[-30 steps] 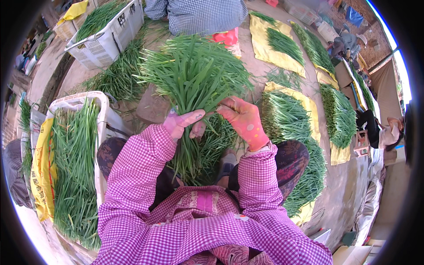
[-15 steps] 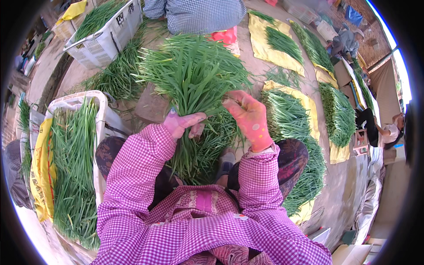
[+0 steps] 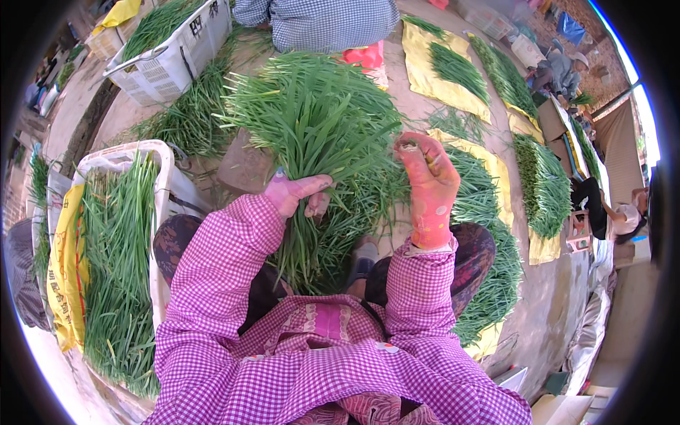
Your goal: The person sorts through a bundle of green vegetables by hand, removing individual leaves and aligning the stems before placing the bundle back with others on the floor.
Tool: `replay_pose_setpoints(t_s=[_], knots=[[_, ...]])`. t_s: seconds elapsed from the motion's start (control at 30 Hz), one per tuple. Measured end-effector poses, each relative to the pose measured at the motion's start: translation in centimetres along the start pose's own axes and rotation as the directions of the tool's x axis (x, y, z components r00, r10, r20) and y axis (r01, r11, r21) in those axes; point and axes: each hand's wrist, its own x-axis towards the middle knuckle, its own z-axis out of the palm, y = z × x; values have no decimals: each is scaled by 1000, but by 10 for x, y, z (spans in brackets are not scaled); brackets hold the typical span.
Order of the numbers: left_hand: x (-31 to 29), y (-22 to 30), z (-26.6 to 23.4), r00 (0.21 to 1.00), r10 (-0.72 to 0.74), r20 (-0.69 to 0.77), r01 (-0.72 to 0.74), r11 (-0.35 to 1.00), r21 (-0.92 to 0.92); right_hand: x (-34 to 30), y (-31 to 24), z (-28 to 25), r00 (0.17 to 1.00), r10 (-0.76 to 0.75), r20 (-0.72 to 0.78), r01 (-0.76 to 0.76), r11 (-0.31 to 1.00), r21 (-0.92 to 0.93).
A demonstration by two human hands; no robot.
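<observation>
My left hand (image 3: pixel 296 195), in a pinkish glove, is closed around a thick bunch of garlic chives (image 3: pixel 304 131). The bunch fans out away from me, and its other ends hang down between my knees. To the right of it, my right hand (image 3: pixel 428 188) is raised in an orange-pink glove, apart from the bunch. Its fingers are curled with the tips pinched together; what they hold, if anything, is too small to make out. A heap of loose chives (image 3: pixel 372 212) lies on the ground under the bunch, between my feet.
At my left stands a white crate (image 3: pixel 164 159) full of chives, with a yellow sack (image 3: pixel 65 283) along its side. Another white crate (image 3: pixel 145 81) stands farther off. Chives on yellow sheets (image 3: pixel 443 81) lie at right. A person in checked clothing (image 3: pixel 333 25) sits ahead; a brown block (image 3: pixel 244 166) lies nearby.
My right hand has moved right and slightly up, away from the bunch, and its fingers have turned upward. My left hand keeps its grip in nearly the same place.
</observation>
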Motion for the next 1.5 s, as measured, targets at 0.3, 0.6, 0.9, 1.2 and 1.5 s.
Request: replay_pose_setpoints(t_s=[0.3, 0.6, 0.9, 1.2, 1.5], knots=[[-13, 17, 16, 999, 54, -9, -52, 993, 106, -7, 38, 38, 951, -253, 177, 307, 831, -464], [-3, 1, 1, 990, -82, 117, 54, 972, 227, 14, 12, -13, 945, 219, -243, -176, 966, 188], [-6, -3, 6, 995, -34, 96, 20, 990, 139, 5, 31, 1, 989, 145, 3, -145, 985, 96], [-3, 1, 3, 996, -18, 92, 4, 989, 147, 7, 2, -1, 991, -99, 89, 128, 892, -433], [-7, 2, 2, 1000, -17, 24, 14, 996, 85, 8, 28, 5, 959, 221, -179, -188, 964, 187]])
